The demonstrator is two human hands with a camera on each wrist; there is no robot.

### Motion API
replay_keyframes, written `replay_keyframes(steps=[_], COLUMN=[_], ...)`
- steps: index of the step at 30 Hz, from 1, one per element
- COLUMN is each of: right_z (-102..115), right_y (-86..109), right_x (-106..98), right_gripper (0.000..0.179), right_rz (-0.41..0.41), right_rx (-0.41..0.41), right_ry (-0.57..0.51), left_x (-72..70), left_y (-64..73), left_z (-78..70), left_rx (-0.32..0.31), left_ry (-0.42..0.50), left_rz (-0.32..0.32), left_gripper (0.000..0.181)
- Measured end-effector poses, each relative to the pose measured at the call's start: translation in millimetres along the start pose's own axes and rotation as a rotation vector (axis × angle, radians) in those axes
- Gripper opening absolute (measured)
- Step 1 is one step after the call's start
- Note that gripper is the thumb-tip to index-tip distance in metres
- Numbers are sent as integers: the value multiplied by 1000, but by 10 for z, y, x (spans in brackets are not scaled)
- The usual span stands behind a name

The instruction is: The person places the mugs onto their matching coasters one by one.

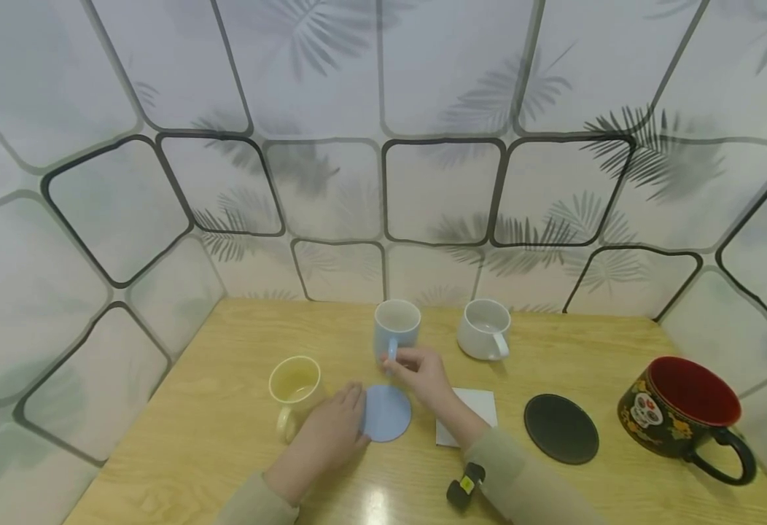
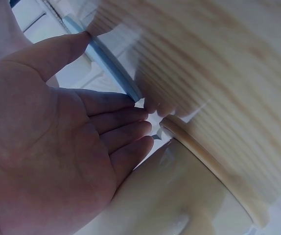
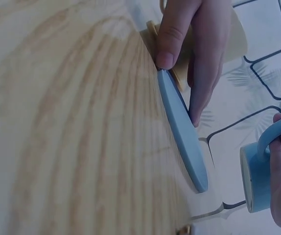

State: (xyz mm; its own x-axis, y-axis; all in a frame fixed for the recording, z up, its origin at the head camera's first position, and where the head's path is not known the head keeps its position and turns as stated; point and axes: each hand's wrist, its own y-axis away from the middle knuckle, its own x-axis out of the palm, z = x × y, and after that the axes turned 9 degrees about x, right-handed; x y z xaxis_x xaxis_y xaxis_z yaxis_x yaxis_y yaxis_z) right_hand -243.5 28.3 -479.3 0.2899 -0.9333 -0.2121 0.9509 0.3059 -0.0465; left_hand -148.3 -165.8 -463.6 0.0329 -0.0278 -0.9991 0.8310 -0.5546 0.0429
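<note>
A light blue mug [image 1: 406,337] is in my right hand [image 1: 423,375], which grips its handle with the fingertips. Its underside shows in the right wrist view, apart from the wooden tabletop. My left hand [image 1: 334,430] holds the round blue coaster [image 1: 387,414] by its left side. In the left wrist view, the thumb and index finger touch the edge of this coaster [image 2: 112,64] at separate spots, and the other fingers lie straight. Right beside that hand stands a pale yellow mug [image 1: 297,386], on a tan coaster [image 2: 214,169].
Behind and right of the blue mug is a white mug [image 1: 477,340]. A white square coaster [image 1: 482,405] lies partly under the right forearm. Farther right are a round black coaster [image 1: 561,429] and a large black skull-patterned mug [image 1: 662,426]. A patterned curtain [image 1: 442,189] surrounds the table.
</note>
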Motion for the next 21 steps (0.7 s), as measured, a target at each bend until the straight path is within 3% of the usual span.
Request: replay_keyframes(steps=[11, 21], right_z=[2, 5], right_y=[119, 258], right_x=[43, 70], right_gripper=[17, 16], right_rz=[-2, 38], right_rx=[-10, -84], right_ry=[-27, -57], left_x=[-5, -3], left_y=[-1, 3], left_z=[0, -5], left_rx=[-2, 3], left_ry=[0, -15], left_rz=[-4, -9], left_gripper=[75, 76])
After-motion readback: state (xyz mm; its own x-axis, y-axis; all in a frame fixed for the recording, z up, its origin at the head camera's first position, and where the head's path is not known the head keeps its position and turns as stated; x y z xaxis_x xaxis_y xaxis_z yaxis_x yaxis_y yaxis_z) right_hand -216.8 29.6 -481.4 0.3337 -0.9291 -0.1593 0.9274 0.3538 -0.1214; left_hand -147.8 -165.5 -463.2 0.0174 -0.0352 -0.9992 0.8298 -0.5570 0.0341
